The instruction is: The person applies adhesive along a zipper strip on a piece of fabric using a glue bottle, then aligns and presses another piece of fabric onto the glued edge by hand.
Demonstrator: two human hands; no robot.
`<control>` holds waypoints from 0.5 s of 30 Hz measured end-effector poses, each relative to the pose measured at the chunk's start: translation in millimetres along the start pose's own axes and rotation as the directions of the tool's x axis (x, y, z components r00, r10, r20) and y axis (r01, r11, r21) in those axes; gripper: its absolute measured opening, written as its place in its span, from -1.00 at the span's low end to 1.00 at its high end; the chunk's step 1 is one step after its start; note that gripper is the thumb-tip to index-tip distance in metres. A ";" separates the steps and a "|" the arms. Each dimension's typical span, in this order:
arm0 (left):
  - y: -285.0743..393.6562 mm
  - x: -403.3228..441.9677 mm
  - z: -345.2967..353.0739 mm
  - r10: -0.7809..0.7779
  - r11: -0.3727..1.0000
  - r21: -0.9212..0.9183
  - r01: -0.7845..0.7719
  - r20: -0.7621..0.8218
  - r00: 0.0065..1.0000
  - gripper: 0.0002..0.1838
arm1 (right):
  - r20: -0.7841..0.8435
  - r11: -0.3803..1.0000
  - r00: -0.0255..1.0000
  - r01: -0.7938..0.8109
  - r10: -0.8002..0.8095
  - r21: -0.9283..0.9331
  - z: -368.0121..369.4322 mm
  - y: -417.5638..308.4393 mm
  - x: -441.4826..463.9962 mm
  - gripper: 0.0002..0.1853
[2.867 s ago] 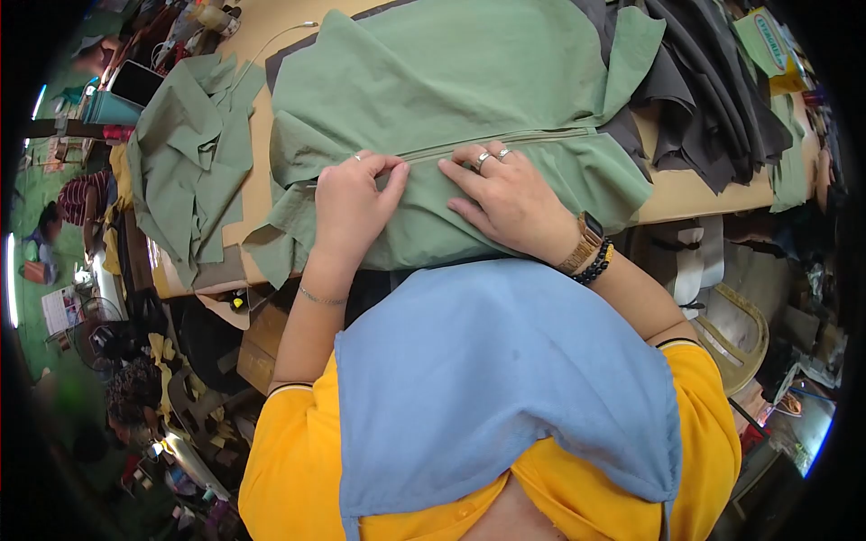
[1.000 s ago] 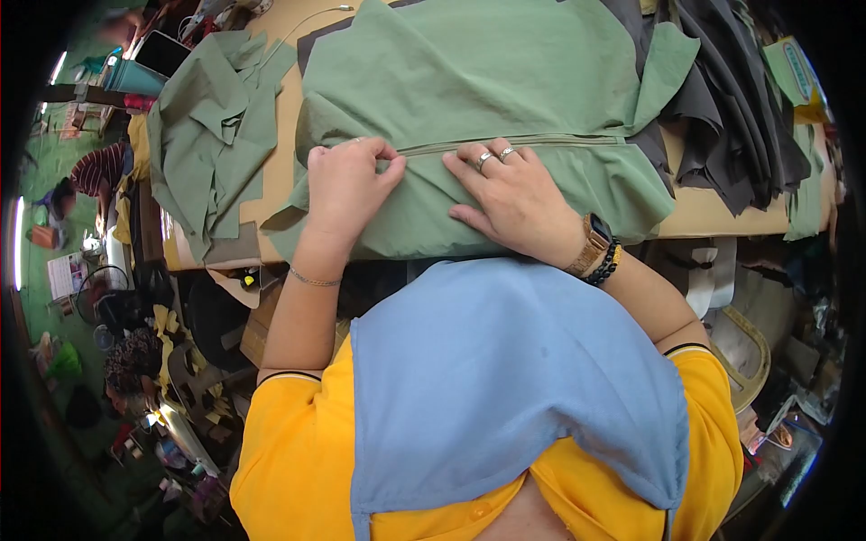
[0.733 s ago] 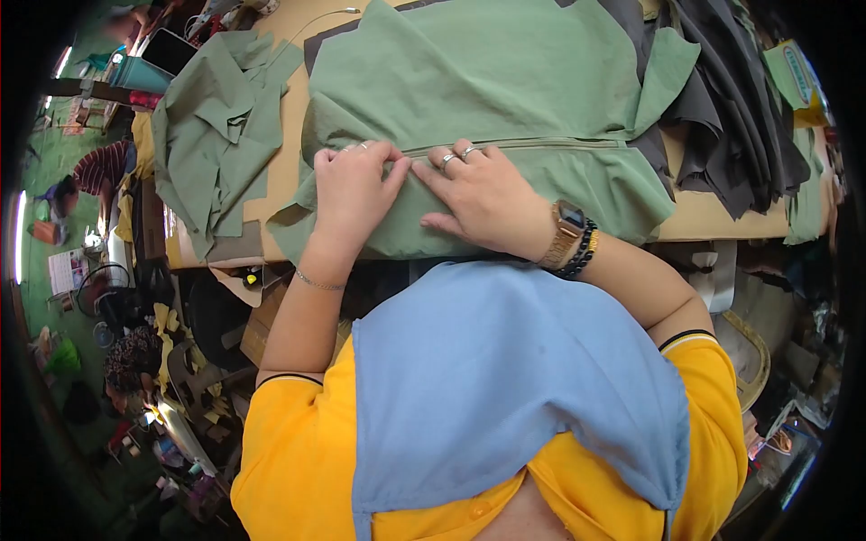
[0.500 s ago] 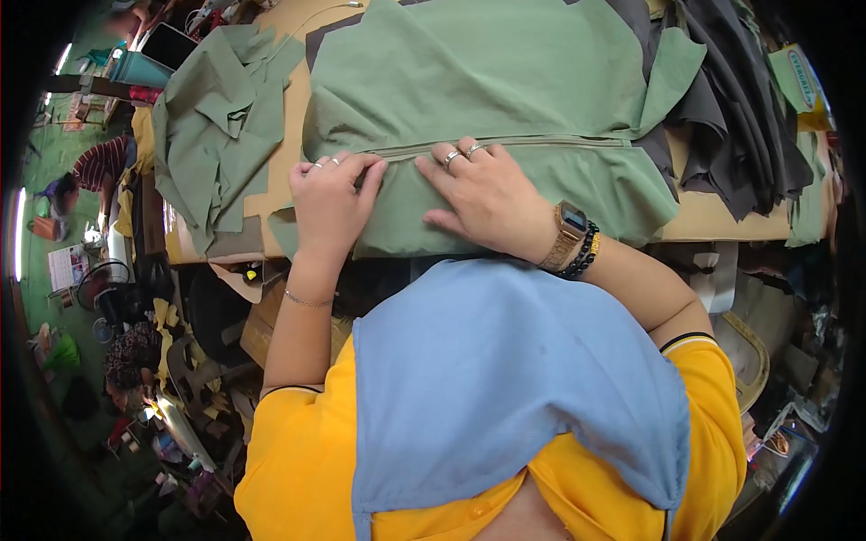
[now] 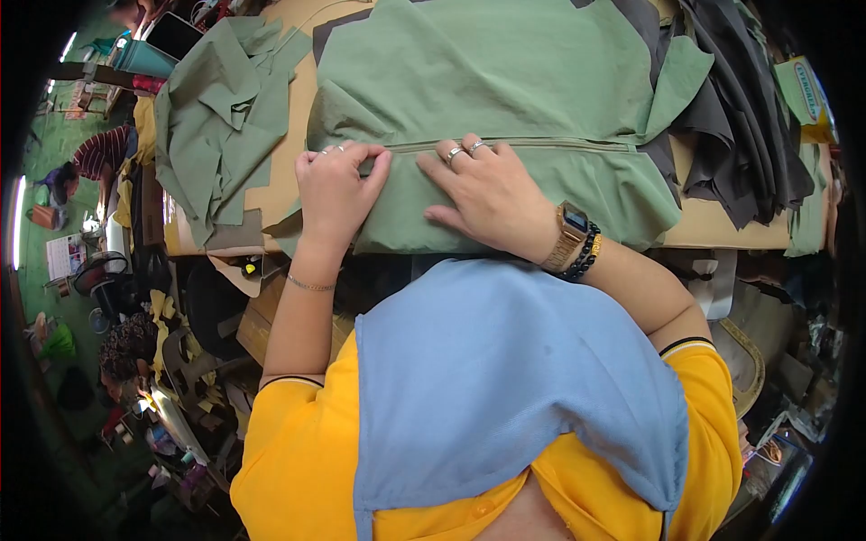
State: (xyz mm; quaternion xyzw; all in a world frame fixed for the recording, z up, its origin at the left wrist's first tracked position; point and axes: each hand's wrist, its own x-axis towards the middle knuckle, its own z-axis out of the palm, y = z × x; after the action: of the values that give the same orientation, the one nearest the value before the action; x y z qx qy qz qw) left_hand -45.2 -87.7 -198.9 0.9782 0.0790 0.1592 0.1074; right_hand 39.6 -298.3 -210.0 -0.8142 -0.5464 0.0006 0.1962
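A large green fabric piece [image 5: 487, 72] lies spread on the table in front of me. A long zipper-like seam [image 5: 559, 142] runs across it from side to side. At the seam's left part, my left hand [image 5: 338, 194] is closed, its curled fingers and thumb gripping the green fabric near its left edge; the exact pinch is partly hidden. My right hand [image 5: 496, 203] rests palm down on the fabric just below the seam, fingers spread and thumb apart, with two rings and a watch showing. Its fingertips touch the seam's lower side.
Crumpled green fabric pieces [image 5: 216, 117] lie at the left on the tan tabletop [image 5: 302, 90]. Dark grey fabric [image 5: 735, 117] is heaped at the right, beside a yellow and green box [image 5: 807, 99]. Other people [image 5: 99, 162] are at the far left.
My left hand has shifted slightly, its fingers drawn a little closer over the fabric. The right hand keeps its place on the cloth. The view has moved slightly.
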 end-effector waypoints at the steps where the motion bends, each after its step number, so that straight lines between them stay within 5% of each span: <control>1: -0.2 0.2 1.0 0.009 1.000 0.003 -0.009 -0.012 1.000 -0.85 | -0.012 1.000 1.000 0.005 -0.005 -0.012 0.7 -0.2 0.2 -0.34; 11: 4.8 2.9 -3.5 -0.020 1.000 -0.008 0.020 0.023 1.000 -0.85 | 0.031 0.997 1.000 0.000 0.002 -0.074 1.3 -3.7 5.7 -0.28; 15: 1.8 -1.6 -4.1 -0.198 0.944 -0.256 0.209 0.068 0.978 -0.81 | 0.062 0.998 0.998 -0.006 0.010 -0.067 -1.8 -4.2 7.0 -0.28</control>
State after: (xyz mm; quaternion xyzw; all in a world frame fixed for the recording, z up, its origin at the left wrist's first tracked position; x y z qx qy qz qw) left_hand -47.8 -89.0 -195.1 0.9451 0.1558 0.1360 0.2531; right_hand 39.0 -291.3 -205.5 -0.8221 -0.5486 0.0087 0.1519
